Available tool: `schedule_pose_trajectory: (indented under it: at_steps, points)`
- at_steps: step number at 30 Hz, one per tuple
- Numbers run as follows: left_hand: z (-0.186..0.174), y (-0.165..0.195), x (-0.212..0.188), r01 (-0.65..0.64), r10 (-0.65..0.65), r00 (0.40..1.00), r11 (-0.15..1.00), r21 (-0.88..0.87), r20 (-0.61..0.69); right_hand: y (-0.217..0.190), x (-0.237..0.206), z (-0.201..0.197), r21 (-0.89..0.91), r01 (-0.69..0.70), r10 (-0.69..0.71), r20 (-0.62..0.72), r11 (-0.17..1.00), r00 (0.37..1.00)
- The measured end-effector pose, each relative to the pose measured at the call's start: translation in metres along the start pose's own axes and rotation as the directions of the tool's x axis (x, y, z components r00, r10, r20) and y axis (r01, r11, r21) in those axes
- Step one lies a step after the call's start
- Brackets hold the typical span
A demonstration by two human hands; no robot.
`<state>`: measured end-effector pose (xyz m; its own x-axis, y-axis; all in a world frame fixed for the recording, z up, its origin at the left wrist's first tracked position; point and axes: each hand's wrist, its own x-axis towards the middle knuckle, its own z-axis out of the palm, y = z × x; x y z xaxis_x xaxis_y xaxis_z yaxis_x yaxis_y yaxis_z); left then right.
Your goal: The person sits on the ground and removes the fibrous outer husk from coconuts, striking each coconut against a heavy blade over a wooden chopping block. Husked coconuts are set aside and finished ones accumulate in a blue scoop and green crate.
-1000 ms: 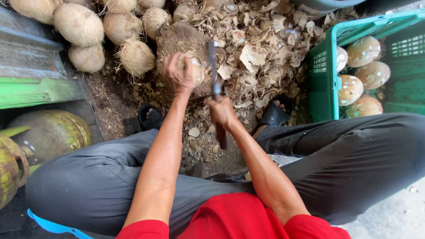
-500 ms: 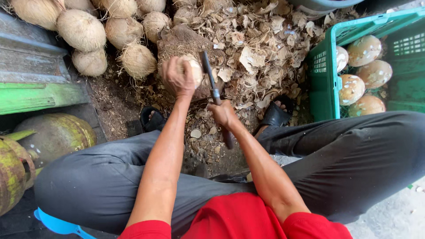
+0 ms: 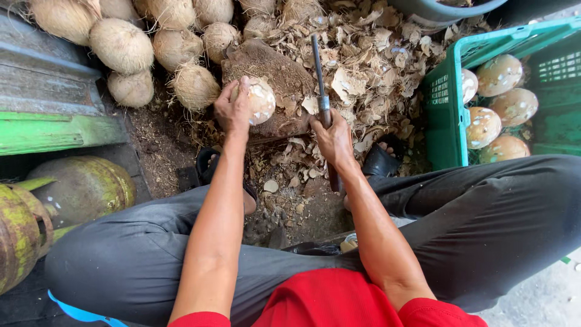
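Observation:
My left hand (image 3: 233, 111) grips a partly peeled, pale brown coconut (image 3: 261, 100) and presses it onto a dark wooden chopping block (image 3: 278, 72). My right hand (image 3: 331, 138) is closed around the handle of a long dark knife (image 3: 321, 85), whose blade points up and away, just right of the coconut and apart from it. Both forearms reach out over my dark trousers.
Several husked, fibrous coconuts (image 3: 121, 45) lie piled at the top left. A heap of shell chips (image 3: 375, 60) covers the ground behind the block. A green plastic crate (image 3: 448, 103) on the right holds peeled coconuts (image 3: 499, 72). Green metal cylinders (image 3: 78, 188) lie at left.
The knife has swung from a tilt against the coconut to upright and to the right, clear of it. My left hand has turned the coconut slightly on the block.

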<state>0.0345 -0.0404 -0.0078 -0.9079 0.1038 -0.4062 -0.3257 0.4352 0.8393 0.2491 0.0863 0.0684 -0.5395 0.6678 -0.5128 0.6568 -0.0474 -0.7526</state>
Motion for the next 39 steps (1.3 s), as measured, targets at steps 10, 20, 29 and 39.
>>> schedule_pose_trajectory:
  at_steps: [10,20,29,39]
  points:
    - [0.017,0.002,0.007,-0.288,0.273,0.957,0.927,0.240,0.095,-0.018,-0.023,-0.003,0.202,0.020,-0.057,0.175,0.979,0.983]
    - [0.038,0.016,0.003,-0.193,0.216,0.976,0.923,0.332,-0.034,-0.024,-0.019,0.010,-0.015,0.056,-0.052,0.210,0.998,0.976]
    - [0.043,0.025,-0.009,-0.236,0.282,0.958,0.879,0.414,-0.053,-0.018,-0.019,0.008,0.261,0.294,-0.307,0.009,0.919,0.952]
    - [0.047,0.016,-0.012,-0.412,0.464,0.886,0.793,0.450,-0.007,-0.022,-0.025,0.016,0.220,0.327,-0.339,0.017,0.919,0.941]
